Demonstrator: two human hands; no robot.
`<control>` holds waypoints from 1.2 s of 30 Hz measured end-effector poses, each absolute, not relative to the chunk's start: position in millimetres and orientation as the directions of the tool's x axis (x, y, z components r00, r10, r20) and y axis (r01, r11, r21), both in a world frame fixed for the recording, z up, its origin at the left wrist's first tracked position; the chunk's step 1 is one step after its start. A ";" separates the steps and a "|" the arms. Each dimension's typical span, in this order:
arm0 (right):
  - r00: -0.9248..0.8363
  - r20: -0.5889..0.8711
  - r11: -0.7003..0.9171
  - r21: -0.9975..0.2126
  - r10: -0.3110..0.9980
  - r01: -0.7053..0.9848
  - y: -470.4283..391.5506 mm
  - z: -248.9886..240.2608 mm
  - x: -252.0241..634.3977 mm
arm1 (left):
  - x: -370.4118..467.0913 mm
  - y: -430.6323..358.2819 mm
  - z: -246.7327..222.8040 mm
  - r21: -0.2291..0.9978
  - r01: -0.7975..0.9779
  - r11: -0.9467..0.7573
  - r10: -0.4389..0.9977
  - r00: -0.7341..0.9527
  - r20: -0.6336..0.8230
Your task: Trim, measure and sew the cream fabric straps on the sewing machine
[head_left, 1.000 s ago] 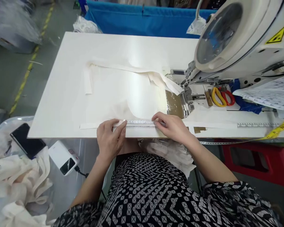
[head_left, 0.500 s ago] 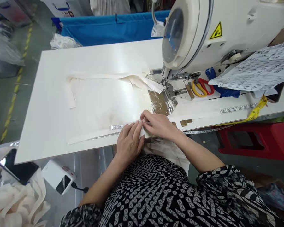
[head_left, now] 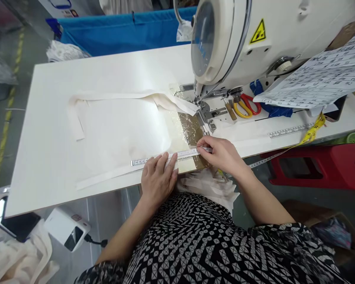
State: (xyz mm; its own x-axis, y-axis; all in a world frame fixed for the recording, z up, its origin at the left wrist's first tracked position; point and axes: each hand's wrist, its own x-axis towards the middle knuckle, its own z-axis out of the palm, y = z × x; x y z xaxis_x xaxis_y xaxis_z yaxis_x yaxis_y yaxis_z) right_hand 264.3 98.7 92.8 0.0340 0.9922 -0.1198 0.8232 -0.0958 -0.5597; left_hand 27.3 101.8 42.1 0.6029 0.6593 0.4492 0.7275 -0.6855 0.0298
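Tape measure (head_left: 185,153), laid lengthwise near the front edge of the white desk (head_left: 106,75), its free end lying to the left of both hands. A row of ruler marks (head_left: 130,172) runs alongside, nearer the person. Left hand (head_left: 159,177): palm down, fingers extended and close together, fingertips lying across the tape without grasping it. Right hand (head_left: 220,154): thumb and fingertips closed in a pinch on the tape, just beside a brown patch (head_left: 191,125). Behind the hands, a pale cloth strip (head_left: 165,101) lies bent across the desk, its right end at the sewing machine (head_left: 284,27). Scissors (head_left: 247,106) with red and yellow handles rest beneath the machine's arm. Yellow tape (head_left: 312,132) crosses the desk edge farther right; whether it joins the measure cannot be told.
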 end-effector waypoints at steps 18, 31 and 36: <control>-0.015 -0.102 -0.041 -0.523 0.995 0.851 104.0 78.9 257.9 | 48.2 107.0 68.4 0.137 0.631 -0.763 0.604 0.620 0.501; 0.074 -0.200 -0.183 -0.612 0.977 0.770 104.6 109.8 284.2 | 80.1 99.6 44.5 0.067 0.610 -0.790 0.575 0.698 0.427; 0.148 -0.152 -0.212 -0.675 0.977 0.707 91.7 97.0 321.9 | 81.5 98.7 42.3 0.076 0.623 -0.779 0.595 0.694 0.406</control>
